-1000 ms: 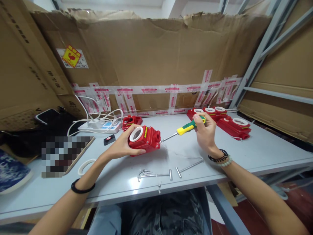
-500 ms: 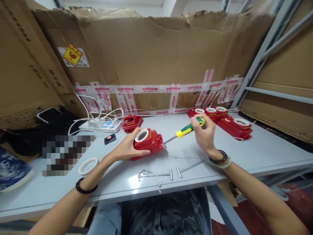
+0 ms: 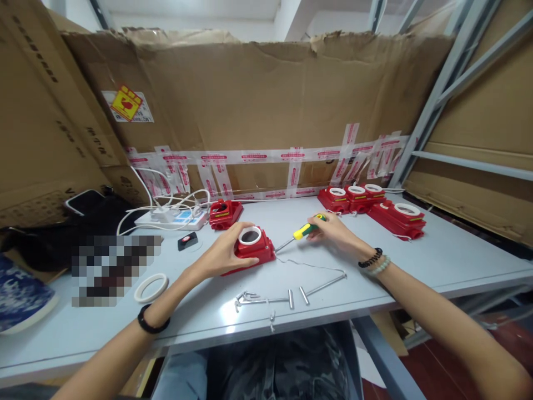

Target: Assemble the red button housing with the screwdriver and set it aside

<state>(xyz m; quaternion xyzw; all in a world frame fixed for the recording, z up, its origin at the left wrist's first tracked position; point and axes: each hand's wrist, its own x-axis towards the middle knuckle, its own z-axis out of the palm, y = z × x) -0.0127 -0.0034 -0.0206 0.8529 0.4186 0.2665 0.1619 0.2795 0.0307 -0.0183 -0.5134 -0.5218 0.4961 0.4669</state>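
A red plastic housing with a white ring around its round, dark top opening lies flat on the grey table, cupped from the near and left side by the left hand, thumb along its front edge. Just right of that grip, a screwdriver with a yellow-and-green handle lies low and slanted, its handle pinched in the right hand, its thin metal shaft reaching leftward so the tip meets the housing's right side.
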